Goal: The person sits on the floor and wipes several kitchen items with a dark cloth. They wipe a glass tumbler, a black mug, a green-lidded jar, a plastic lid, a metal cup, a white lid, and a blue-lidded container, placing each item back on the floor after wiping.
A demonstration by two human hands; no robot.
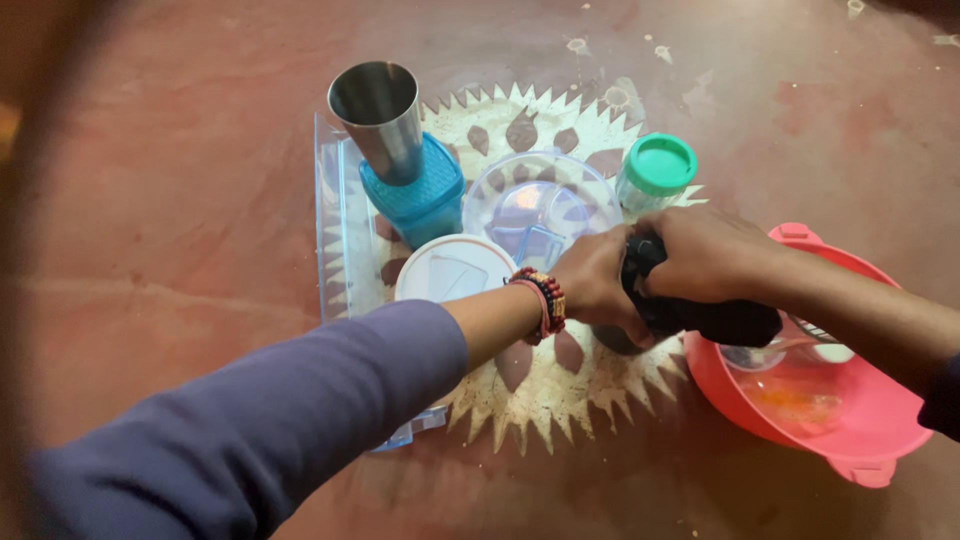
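- Head view: black bottle (700, 318) lies tilted over the rim of the pink basin (880, 440).
- Right hand (705, 255) is closed over its upper end.
- Left hand (598, 282) is wrapped around its cap end.
- Green-lidded jar (655, 172), clear bowl (540, 205), steel tumbler (382, 118) stand behind.

— What carries it all?
— A red floor (180, 200) with a white star pattern (560, 390) painted on it.
— And what lies on it?
— A clear tray (340, 230) beyond the fingers (600, 290), and a pink basin (850, 420) just right of them.
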